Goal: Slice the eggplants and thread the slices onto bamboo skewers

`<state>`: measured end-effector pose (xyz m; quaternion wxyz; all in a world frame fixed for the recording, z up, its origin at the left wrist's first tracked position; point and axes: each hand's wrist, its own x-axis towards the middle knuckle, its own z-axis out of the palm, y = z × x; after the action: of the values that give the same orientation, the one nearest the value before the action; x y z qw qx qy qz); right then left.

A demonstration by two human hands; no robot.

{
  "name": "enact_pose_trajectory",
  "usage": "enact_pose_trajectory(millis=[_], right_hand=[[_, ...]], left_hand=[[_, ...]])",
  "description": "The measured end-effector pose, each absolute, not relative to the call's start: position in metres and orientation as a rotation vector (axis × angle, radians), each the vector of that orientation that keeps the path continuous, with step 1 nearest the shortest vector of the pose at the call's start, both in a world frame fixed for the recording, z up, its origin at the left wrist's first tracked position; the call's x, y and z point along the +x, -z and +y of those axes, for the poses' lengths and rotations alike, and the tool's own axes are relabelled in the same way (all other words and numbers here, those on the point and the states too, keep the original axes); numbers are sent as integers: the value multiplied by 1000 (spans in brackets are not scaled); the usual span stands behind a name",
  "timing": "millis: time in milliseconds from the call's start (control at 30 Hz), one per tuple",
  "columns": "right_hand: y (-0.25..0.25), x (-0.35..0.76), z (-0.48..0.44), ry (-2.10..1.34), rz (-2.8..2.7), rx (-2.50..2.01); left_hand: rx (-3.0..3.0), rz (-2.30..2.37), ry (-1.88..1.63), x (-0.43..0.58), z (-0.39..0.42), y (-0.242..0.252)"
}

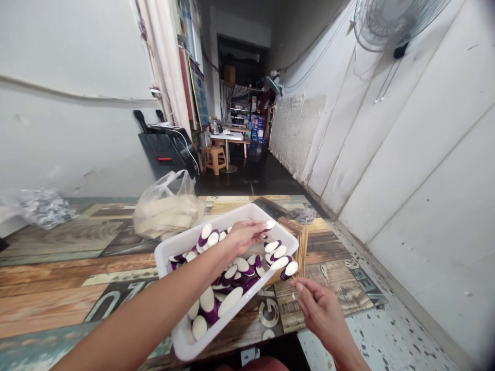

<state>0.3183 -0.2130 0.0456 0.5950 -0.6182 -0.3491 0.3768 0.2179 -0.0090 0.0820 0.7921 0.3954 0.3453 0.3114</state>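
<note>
Purple eggplant skewer (279, 252) aslant toward left hand (247, 235)

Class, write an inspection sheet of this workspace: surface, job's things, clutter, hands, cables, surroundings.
Surface: table, wood-plank print.
Job's things: tub of cut eggplant; skewer carrying several pieces; sticks beside the tub.
Clutter: plastic bag beyond the tub, to the left.
Hands: left hand over the tub, pinching one piece; right hand holding the skewer.
Cables: white cable over the dark case, beyond the table.
Surroundings: wall fan, stool.
</note>
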Motion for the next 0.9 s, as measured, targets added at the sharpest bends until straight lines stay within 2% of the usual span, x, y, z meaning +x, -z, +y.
enact_pose_trajectory(millis=[267, 900], right_hand=[[-43, 317, -215, -964, -832, -1389], [-38, 310, -207, -862, -909, -1415]], left_hand=[[764, 718, -575, 217, -10, -84], [837, 679, -461, 218, -19, -84]])
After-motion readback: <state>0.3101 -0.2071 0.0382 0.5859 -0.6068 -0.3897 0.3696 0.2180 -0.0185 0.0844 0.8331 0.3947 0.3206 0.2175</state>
